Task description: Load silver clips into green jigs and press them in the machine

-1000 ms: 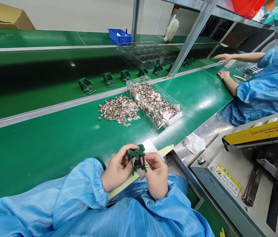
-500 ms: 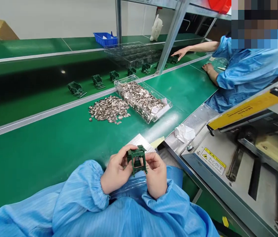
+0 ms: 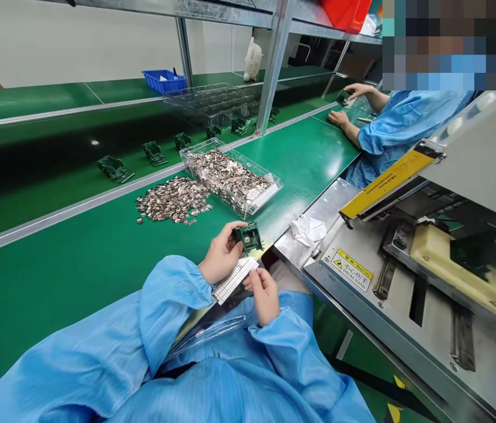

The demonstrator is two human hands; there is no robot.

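Note:
My left hand (image 3: 221, 256) grips a small dark green plastic fixture (image 3: 248, 236) and holds it up over the bench edge. My right hand (image 3: 264, 292) is lower and nearer to me, its fingers pinched at the end of a white ridged strip (image 3: 234, 279) that lies across a pale card by my lap. Both my arms are in blue sleeves. A heap of small shiny metal parts (image 3: 172, 200) lies on the green bench (image 3: 76, 258) ahead. Beside the heap stands a clear tray (image 3: 269, 187) filled with the same parts.
Several green fixtures (image 3: 114, 168) ride the dark conveyor behind a metal rail. A press machine (image 3: 410, 258) with a yellow bar and warning label stands at right, a crumpled white cloth (image 3: 307, 229) beside it. A co-worker in blue (image 3: 397, 132) works farther right. Blue bin (image 3: 164, 80) at back.
My right hand let go of the green fixture and dropped to the white strip. My left hand carried the fixture up and forward. The co-worker's hands pulled back to their own spot.

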